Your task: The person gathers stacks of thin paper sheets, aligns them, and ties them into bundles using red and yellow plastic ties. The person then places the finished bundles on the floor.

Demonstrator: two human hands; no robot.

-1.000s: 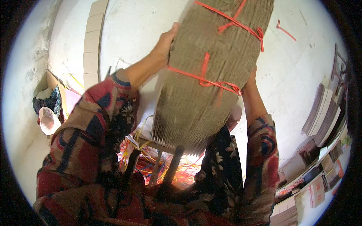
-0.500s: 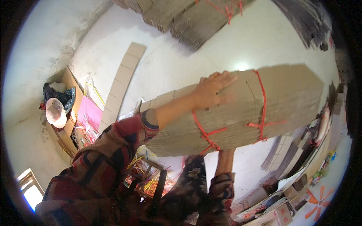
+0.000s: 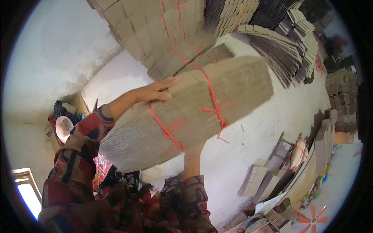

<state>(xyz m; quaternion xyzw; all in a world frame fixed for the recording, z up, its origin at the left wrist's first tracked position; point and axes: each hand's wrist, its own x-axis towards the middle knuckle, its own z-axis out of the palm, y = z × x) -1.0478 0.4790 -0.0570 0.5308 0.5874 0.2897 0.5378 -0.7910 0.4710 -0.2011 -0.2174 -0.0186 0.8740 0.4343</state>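
Observation:
A thick bundle of grey-brown cardboard pieces (image 3: 241,93) is held up in front of me, tilted with its right end higher and farther away. Two bands of red cord (image 3: 212,92) wrap it, knotted on the side facing me, with loose tails. My left hand (image 3: 157,91) grips the upper edge near the left cord, its thumb and fingers closed on the cardboard. From below, my right hand (image 3: 193,150) holds the lower edge between the two knots; its fingers are hidden by the bundle. The bundle is slightly blurred.
Tied cardboard stacks (image 3: 143,29) rise against the far wall, with more bundles lying at their foot. Fanned-out cardboard (image 3: 278,50) lies at the far right. On the right stand a wooden stool (image 3: 280,150) and cardboard piles (image 3: 342,97); an orange fan (image 3: 312,220) is at lower right.
The view has swung toward the far stacks. My hands have carried the bundle away from the work spot with the loose strip and coloured cords. My left hand is still on its upper edge.

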